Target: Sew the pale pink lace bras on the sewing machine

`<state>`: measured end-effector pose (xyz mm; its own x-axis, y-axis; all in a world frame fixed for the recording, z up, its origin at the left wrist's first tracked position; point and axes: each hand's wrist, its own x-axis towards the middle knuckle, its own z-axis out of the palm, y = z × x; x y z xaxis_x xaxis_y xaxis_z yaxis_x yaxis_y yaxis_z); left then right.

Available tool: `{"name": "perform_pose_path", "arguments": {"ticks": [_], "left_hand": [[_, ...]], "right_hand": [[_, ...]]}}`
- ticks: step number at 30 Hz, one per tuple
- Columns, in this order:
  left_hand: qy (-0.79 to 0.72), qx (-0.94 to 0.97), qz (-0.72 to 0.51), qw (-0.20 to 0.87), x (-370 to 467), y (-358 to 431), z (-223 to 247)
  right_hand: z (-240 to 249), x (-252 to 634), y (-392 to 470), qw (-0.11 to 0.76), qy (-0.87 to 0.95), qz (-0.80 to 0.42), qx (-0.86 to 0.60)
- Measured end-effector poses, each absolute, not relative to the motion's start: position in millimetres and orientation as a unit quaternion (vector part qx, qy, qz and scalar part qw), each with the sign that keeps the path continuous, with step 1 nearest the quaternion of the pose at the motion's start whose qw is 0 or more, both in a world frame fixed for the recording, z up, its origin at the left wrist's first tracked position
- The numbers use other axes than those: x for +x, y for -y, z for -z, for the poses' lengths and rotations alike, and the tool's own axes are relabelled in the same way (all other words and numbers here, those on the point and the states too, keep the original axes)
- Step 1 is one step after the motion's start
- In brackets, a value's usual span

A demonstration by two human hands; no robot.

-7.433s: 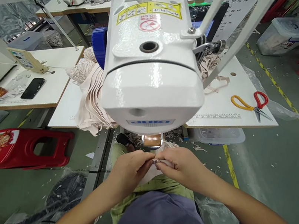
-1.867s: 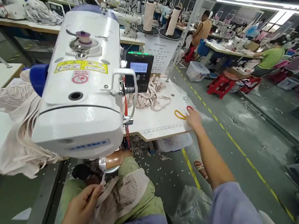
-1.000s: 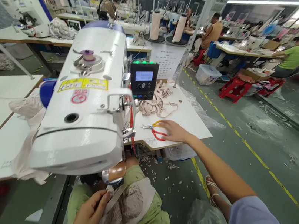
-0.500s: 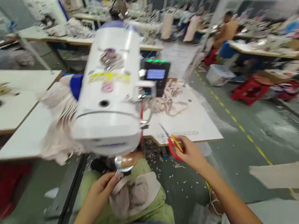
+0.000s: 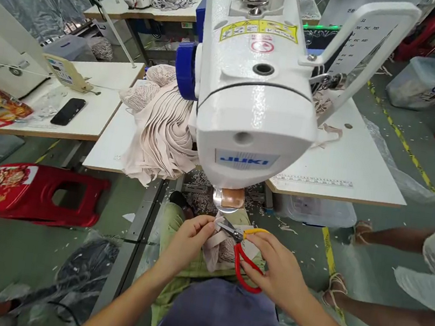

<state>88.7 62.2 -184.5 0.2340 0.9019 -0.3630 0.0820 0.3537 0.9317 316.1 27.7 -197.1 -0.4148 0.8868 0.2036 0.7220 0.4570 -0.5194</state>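
My right hand (image 5: 277,270) grips a pair of scissors (image 5: 243,265) with one red and one yellow handle; the handles are spread. Their blades reach left to the edge of a beige fabric piece (image 5: 225,248) above my lap. That edge is pinched between the thumb and fingers of my left hand (image 5: 190,238), close to the blade tips. The rest of the fabric hangs over my green trousers. Just beyond my hands stands a white sewing machine (image 5: 254,119) with its rounded end towards me.
Pleated beige fabric pieces (image 5: 161,127) are heaped left of the machine. Farther left a phone (image 5: 68,111) lies on another table, above a red stool (image 5: 37,193). The white tabletop (image 5: 335,169) extends right. Another person's legs (image 5: 386,316) are at the right.
The scissors have come from over the table at the right to the fabric at my left hand. My view has tilted down and turned. The left hand still pinches the fabric.
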Motion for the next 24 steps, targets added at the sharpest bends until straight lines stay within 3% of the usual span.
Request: {"name": "perform_pose_path", "arguments": {"ticks": [6,12,16,24], "left_hand": [[-0.539,0.549,-0.296,0.566,89,-63,186],[-0.53,0.493,-0.306,0.618,86,-64,182],[-0.526,0.476,-0.3,0.637,82,-66,182],[-0.517,0.514,-0.29,0.62,83,-68,183]], "right_hand": [[200,308,-36,0.234,0.838,-0.197,-0.452],[199,319,-25,0.238,0.778,-0.296,-0.5],[207,318,-14,0.279,0.752,-0.311,-0.509],[204,299,-27,0.282,0.759,-0.315,-0.496]]}}
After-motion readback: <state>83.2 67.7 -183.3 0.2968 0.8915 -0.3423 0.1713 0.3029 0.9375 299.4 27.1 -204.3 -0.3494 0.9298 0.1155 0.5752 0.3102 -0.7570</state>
